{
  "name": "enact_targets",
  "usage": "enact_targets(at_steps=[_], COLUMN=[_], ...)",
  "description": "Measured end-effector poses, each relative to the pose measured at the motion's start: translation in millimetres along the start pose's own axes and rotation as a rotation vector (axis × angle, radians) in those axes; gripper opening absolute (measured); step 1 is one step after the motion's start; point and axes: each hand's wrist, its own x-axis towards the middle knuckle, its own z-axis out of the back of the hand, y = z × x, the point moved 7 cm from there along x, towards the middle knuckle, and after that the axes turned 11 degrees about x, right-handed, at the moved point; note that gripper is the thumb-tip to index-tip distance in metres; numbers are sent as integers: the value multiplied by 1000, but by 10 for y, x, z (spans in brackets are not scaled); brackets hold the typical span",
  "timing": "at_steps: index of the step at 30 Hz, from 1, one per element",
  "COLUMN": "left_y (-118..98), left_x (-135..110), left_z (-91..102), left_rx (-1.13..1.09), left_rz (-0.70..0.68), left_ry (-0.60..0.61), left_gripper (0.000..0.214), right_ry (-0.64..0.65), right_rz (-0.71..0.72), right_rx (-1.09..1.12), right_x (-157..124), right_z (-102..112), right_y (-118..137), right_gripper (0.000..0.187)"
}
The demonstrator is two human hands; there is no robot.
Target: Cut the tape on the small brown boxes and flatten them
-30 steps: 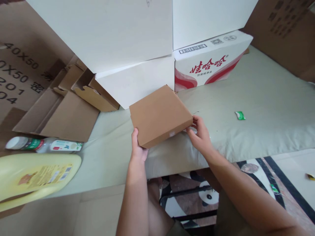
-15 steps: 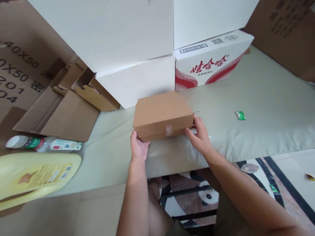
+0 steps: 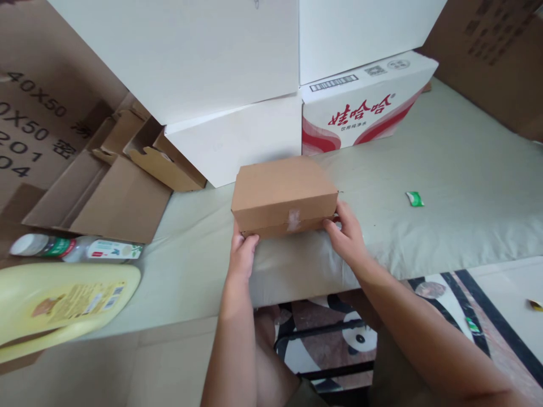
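Note:
A closed brown cardboard box (image 3: 284, 189), with a strip of clear tape on its front, is held between my two hands over the covered surface. My left hand (image 3: 244, 251) grips its lower left front corner, the thumb showing at the front and the other fingers mostly hidden. At the lower right corner, my right hand (image 3: 348, 232) is closed on the box, thumb at the front and fingers along the right side. The underside of the box is out of sight.
White cartons (image 3: 237, 135) stand stacked behind the box, beside a red-and-white carton (image 3: 352, 116). To the left are open cardboard boxes (image 3: 123, 198), a plastic bottle (image 3: 76, 247) and a yellow jug (image 3: 68, 299). A small green packet (image 3: 414, 199) lies on the green cloth (image 3: 462, 169).
The box has shifted slightly right and its front has tipped up a little. My left thumb has come round to the front of the box; my right hand has moved slightly right.

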Motion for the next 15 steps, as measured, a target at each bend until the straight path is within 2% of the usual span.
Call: enact_targets(at_steps=[4, 7, 12, 15], left_y=[17, -8, -7, -3], left_x=[-1, -12, -22, -18], left_z=[-27, -27, 98, 155], left_rx=[111, 52, -169, -220], left_rz=[-68, -67, 79, 169], left_ry=[54, 13, -200, -218], left_gripper=[69, 69, 54, 60], right_ry=[-23, -7, 66, 117], right_rz=[58, 48, 49, 38], right_rx=[-32, -21, 42, 112], right_x=[-3, -13, -48, -68], right_z=[21, 12, -47, -96], right_y=[45, 46, 80, 57], right_gripper=[55, 53, 54, 56])
